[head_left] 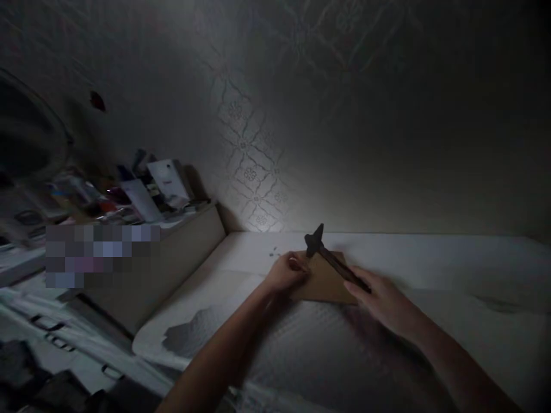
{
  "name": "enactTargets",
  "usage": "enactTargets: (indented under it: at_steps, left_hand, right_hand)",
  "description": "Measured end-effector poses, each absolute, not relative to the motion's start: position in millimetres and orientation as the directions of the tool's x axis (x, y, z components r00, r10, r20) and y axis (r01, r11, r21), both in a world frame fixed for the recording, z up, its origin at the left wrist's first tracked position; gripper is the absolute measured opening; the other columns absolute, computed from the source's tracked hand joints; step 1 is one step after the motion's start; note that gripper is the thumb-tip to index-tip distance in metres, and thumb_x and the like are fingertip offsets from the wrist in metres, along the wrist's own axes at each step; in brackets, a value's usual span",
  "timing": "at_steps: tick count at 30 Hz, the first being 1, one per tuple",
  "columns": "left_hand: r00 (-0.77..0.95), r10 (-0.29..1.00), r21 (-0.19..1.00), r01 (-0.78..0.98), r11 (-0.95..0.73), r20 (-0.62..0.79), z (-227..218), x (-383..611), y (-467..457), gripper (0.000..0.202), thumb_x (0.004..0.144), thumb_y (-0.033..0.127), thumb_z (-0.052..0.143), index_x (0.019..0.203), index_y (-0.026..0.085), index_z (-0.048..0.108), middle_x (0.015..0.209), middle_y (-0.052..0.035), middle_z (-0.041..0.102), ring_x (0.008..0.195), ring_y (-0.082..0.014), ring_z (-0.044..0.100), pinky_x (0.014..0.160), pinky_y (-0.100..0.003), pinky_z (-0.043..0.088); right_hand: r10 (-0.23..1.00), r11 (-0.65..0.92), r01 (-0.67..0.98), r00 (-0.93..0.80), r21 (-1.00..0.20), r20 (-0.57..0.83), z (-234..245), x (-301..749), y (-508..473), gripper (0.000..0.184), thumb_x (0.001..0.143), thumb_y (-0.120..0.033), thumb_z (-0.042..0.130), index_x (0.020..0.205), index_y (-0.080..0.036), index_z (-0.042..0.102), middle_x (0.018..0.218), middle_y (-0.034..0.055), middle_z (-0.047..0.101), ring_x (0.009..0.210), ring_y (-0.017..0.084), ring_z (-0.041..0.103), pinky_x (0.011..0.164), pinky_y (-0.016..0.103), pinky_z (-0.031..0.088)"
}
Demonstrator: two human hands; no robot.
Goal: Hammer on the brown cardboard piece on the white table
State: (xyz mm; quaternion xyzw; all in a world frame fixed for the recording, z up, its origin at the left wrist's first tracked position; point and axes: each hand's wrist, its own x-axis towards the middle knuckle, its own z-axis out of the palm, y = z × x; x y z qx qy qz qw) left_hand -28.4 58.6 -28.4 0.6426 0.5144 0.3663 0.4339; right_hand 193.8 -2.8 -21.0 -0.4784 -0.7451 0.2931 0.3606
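A brown flat board (327, 284) lies on the white surface in front of me. My right hand (383, 301) is wrapped round the handle of a dark hammer (316, 241), whose head hovers over the board's far left part. At the board's left side, my left hand (286, 272) has its thumb and fingertips pinched together just below the hammer head. Whatever is between those fingertips is too small and dim to make out. A few tiny dark pieces (274, 252) lie on the surface beyond my left hand.
On the left stands a white dresser (181, 275) with a white box (170, 179) and cluttered small items on top. A round mirror (30, 132) is at the far left. A patterned wall (258, 143) rises behind the white surface (430, 264). The room is dim.
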Motion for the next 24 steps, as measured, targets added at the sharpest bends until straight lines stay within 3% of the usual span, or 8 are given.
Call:
enactTargets:
  at_steps: [7,15,19,24]
  left_hand:
    - [0.244,0.961,0.831,0.502,-0.238,0.128,-31.6,-28.5,58.0,0.029,0.061,0.02,0.069,0.087,0.014,0.057,0.075,-0.002,0.066,0.069,-0.0131,0.06,0.064,-0.023,0.046]
    - [0.296,0.944,0.68,0.663,-0.313,0.145,-27.7,-23.4,54.6,0.013,0.072,0.024,0.056,0.074,0.015,0.066,0.078,-0.0023,0.066,0.074,-0.0151,0.059,0.069,-0.024,0.043]
    - [0.227,0.962,0.797,0.546,-0.257,0.155,-26.7,-23.4,55.4,0.015,0.071,0.027,0.058,0.073,0.013,0.064,0.073,-0.002,0.064,0.069,-0.0131,0.056,0.065,-0.023,0.042]
    - [0.185,0.982,0.949,0.304,-0.084,0.028,-25.1,-24.2,53.3,0.021,0.069,0.031,0.062,0.073,0.011,0.063,0.07,-0.0028,0.062,0.061,-0.0107,0.053,0.059,-0.022,0.041]
  right_hand:
    - [0.923,0.37,0.495,-0.29,-0.786,0.252,-20.2,194.6,-3.5,0.043,0.085,-0.036,0.043,0.121,-0.017,0.055,0.1,0.006,0.068,0.092,0.023,0.062,0.078,0.032,0.049]
    - [0.925,0.362,0.478,-0.291,-0.8,0.245,-21.7,195.1,-1.9,0.04,0.085,-0.035,0.042,0.119,-0.017,0.054,0.112,0.0073,0.063,0.103,0.025,0.058,0.088,0.036,0.044]
    - [0.928,0.362,0.477,-0.265,-0.801,0.262,-23.7,195.5,-0.5,0.038,0.084,-0.035,0.043,0.116,-0.017,0.056,0.106,0.0072,0.065,0.097,0.024,0.06,0.082,0.034,0.047]
    - [0.931,0.361,0.489,-0.241,-0.794,0.275,-24.0,194.8,-0.6,0.037,0.084,-0.035,0.044,0.113,-0.018,0.058,0.105,0.006,0.066,0.096,0.023,0.061,0.081,0.031,0.047]
